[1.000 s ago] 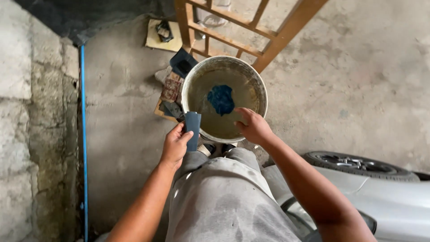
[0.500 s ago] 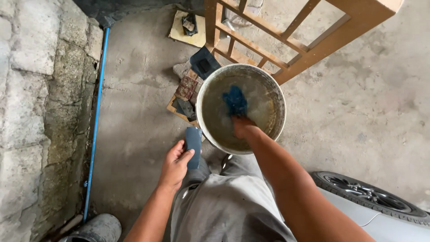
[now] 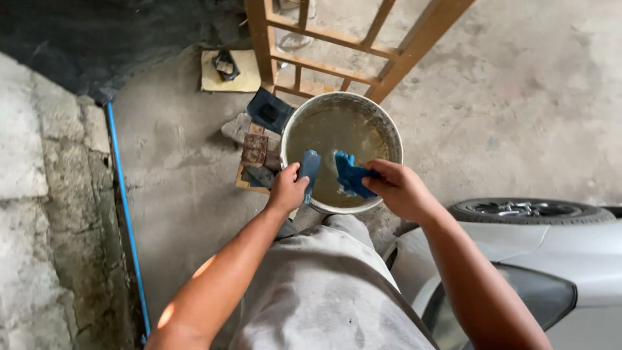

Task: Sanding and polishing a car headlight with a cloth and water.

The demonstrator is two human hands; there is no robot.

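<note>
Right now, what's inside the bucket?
The bucket holds murky brownish water. The right hand holds a blue cloth above it, and the left hand holds a grey block. The bottom is hidden.

Car-repair yard: concrete floor [image 3: 518,97], car wheel [image 3: 531,210], bucket [image 3: 389,129]

L hand [image 3: 287,190] clenched; R hand [image 3: 398,189] pinching.

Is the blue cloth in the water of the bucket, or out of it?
Out of it. The right hand holds the blue cloth bunched above the murky water, over the bucket.
</note>
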